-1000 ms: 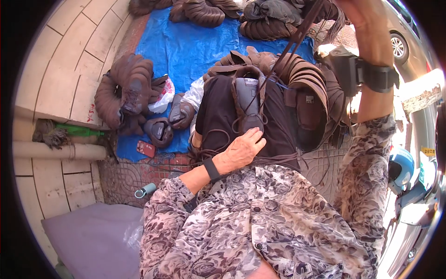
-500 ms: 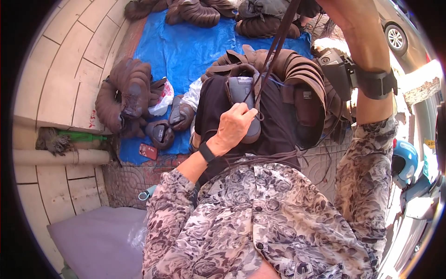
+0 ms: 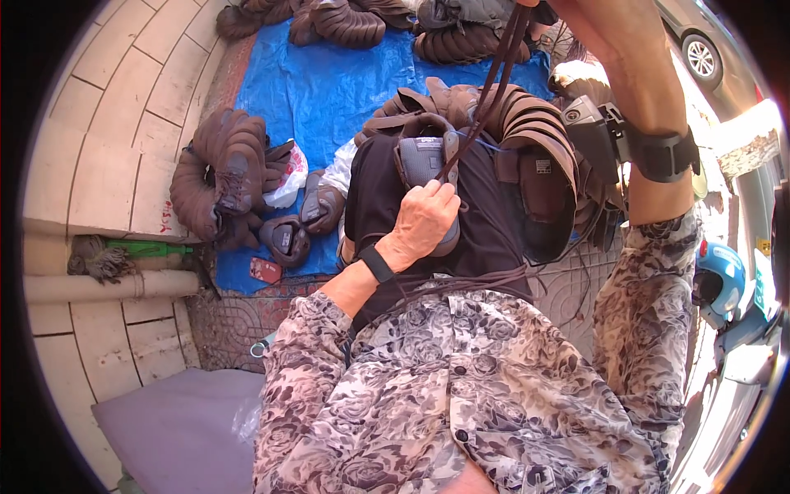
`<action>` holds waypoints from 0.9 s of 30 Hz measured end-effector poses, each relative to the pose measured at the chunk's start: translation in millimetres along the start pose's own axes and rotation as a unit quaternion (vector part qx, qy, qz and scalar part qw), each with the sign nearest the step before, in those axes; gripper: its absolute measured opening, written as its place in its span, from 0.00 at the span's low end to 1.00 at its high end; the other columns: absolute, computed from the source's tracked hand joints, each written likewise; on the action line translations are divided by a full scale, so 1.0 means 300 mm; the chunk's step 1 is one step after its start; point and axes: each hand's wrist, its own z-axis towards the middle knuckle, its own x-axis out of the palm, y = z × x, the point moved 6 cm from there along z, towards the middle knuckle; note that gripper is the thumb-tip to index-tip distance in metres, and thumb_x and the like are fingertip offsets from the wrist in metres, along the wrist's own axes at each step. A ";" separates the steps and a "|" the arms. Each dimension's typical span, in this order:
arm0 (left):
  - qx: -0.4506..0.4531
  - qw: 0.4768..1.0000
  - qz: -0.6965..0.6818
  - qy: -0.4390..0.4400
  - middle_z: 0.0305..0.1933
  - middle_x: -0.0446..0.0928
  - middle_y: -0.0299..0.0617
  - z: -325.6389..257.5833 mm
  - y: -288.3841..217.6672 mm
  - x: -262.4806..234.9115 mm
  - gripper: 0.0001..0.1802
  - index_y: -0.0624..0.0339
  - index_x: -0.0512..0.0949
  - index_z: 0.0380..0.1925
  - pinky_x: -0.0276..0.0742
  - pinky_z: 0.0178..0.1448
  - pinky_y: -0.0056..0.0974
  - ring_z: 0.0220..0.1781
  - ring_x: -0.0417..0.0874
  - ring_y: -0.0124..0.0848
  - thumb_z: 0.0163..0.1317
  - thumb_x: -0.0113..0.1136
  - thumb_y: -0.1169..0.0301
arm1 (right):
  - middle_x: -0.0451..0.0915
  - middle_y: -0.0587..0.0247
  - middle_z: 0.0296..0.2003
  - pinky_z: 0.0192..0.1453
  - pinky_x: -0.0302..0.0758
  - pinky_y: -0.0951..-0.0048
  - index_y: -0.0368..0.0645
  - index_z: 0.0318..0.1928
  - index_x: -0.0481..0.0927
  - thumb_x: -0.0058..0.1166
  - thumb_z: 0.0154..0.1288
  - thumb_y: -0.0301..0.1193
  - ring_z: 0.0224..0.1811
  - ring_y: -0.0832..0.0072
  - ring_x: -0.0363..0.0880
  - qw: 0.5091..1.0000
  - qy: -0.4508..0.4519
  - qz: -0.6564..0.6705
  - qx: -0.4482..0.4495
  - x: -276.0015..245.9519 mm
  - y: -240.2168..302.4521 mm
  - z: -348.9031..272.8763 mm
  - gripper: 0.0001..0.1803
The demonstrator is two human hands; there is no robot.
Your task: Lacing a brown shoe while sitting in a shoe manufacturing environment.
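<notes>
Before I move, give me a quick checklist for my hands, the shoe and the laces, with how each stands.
1. Left hand closed on the laces: ok.
2. Laces straight above that hand: ok, up to the top edge.
3. Right hand gripping: cannot tell, mostly out of view.
4. Shoe resting on your lap: ok.
5. Lap clear of loose laces: not ok, a bundle lies across it.

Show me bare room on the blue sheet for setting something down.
Upper middle of the blue sheet, bordered by brown stacks above, at left and at lower right. Crowded: its lower left, with loose shoes and a white bag.
</notes>
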 end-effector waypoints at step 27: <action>-0.464 0.790 -0.398 0.050 0.25 0.77 0.43 -0.243 0.218 0.070 0.08 0.63 0.70 0.34 0.73 0.27 0.32 0.23 0.77 0.29 0.57 0.57 0.73 | 0.71 0.71 0.13 0.13 0.60 0.83 0.37 0.34 0.76 0.44 0.70 0.35 0.10 0.86 0.62 0.998 -0.014 -0.011 0.054 0.044 -0.011 0.028 0.15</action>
